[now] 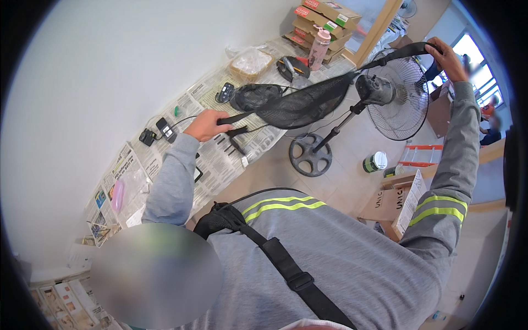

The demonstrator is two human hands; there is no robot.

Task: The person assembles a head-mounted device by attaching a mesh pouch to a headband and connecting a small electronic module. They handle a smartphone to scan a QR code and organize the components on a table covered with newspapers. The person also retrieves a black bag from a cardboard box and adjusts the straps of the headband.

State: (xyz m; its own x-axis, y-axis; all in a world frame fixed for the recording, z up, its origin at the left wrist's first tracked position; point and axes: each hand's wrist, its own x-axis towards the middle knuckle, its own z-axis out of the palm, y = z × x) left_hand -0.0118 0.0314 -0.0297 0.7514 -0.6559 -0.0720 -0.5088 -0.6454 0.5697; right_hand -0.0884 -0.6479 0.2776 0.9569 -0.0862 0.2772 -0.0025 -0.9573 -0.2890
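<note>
A black mesh belt (308,104) with long straps is stretched across the view between my two hands. At its left end, my left hand (208,126) closes its fingers round a strap, above the newspaper-covered bench (212,157). My right hand (446,59), raised at the far right, pinches the other end of the strap near the standing fan (379,91). The belt's mesh part sags in the middle, and a thin cord dangles from its left end. Behind it on the bench lies a black mesh pouch (256,98), partly hidden, beside a small dark device (224,92).
A black handset (165,129), a plastic-wrapped tub (250,65), a pink bottle (319,48) and stacked cardboard boxes (324,25) stand along the bench. The fan's base (311,155), a paint can (375,161) and a cardboard carton (388,206) are on the floor. Other people (489,124) are at far right.
</note>
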